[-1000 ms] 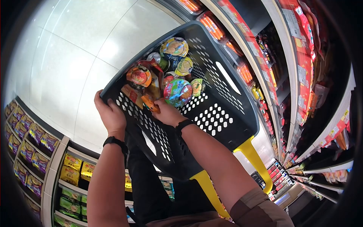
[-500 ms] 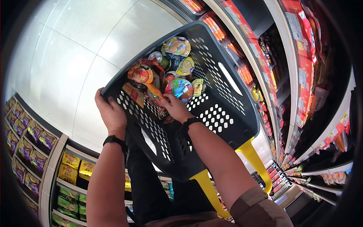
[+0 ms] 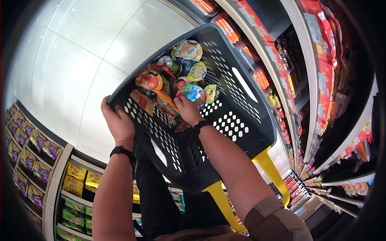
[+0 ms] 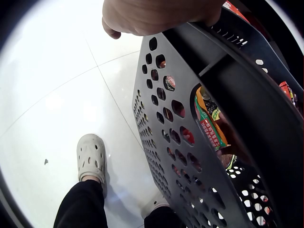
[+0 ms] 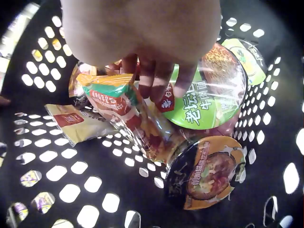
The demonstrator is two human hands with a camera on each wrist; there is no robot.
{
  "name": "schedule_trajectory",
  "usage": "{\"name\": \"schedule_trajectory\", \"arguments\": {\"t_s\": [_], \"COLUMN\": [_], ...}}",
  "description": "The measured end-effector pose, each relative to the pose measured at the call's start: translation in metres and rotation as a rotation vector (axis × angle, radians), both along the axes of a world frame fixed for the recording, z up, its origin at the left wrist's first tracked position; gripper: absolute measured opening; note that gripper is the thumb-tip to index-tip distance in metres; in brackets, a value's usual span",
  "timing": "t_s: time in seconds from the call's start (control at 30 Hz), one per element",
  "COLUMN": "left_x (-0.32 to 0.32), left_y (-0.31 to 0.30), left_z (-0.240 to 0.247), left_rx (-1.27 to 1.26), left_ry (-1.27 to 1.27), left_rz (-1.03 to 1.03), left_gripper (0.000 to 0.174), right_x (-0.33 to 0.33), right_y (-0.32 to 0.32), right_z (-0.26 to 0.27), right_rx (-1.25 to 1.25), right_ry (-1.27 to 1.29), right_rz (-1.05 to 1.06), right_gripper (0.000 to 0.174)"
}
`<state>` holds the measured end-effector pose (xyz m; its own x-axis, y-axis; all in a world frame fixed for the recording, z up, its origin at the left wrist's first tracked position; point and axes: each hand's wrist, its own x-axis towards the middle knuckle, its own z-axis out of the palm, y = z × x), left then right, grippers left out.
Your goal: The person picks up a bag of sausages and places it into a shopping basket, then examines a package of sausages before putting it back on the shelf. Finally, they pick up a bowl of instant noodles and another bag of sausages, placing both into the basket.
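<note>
A dark grey perforated shopping basket (image 3: 201, 176) fills the middle of the head view. My left hand (image 3: 118, 124) grips its left rim, thumb inside. Within the basket, my right hand (image 3: 189, 111) has its fingers extended, fingertips over a green-lidded instant noodle bowl (image 5: 204, 99). Beside those fingers lies an orange noodle packet (image 5: 130, 114), its near end tilted up; part of it shows through the basket's slot in the left wrist view. An orange-lidded noodle bowl (image 3: 148, 79) and a beige packet (image 5: 78, 123) lie close by.
Yellow-lidded bowls (image 3: 187, 50) fill the basket's far end. Yellow handles (image 3: 221, 205) hang at its near end. Store shelves with red-orange packs (image 3: 227, 30) run along the right; racks of purple packs (image 3: 50, 150) stand at left. Pale tiled floor (image 3: 80, 52) lies beyond.
My right hand first held the orange packet's end; the packet now lies against the basket's left side, and the hand has moved off it to the right. My left hand stays put.
</note>
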<state>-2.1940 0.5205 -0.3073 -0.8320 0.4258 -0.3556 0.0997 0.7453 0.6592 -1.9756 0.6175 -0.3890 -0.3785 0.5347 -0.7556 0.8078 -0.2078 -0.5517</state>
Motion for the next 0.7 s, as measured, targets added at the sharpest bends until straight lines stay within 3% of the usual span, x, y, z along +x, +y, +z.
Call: {"name": "schedule_trajectory", "arguments": {"t_s": [0.17,0.27,0.37,0.43,0.57,0.7], "left_x": [0.0,0.0,0.0,0.001,0.001,0.001], "left_y": [-0.001,-0.001,0.001,0.001,0.002,0.001], "left_z": [0.0,-0.001,0.001,0.003,0.005,0.004], "left_rx": [0.003,0.003,0.005,0.006,0.016,0.018], "left_ry": [-0.016,-0.013,-0.019,-0.031,-0.072,-0.046], "left_rz": [0.011,0.004,0.018,0.029,0.053,0.033], "left_gripper": [0.037,0.037,0.037,0.036,0.036,0.036], "right_x": [0.002,0.002,-0.008,-0.012,-0.025,-0.032], "right_y": [0.004,0.011,0.02,0.026,0.035,0.041], "right_z": [-0.011,-0.023,-0.03,-0.036,-0.038,-0.052], "right_rx": [0.095,0.29,0.352,0.461,0.456,0.423], "right_ry": [0.012,0.15,0.118,0.0,-0.183,-0.189], "right_rz": [-0.041,-0.01,0.053,0.205,0.318,0.361], "right_gripper": [0.029,0.023,0.022,0.024,0.026,0.024]}}
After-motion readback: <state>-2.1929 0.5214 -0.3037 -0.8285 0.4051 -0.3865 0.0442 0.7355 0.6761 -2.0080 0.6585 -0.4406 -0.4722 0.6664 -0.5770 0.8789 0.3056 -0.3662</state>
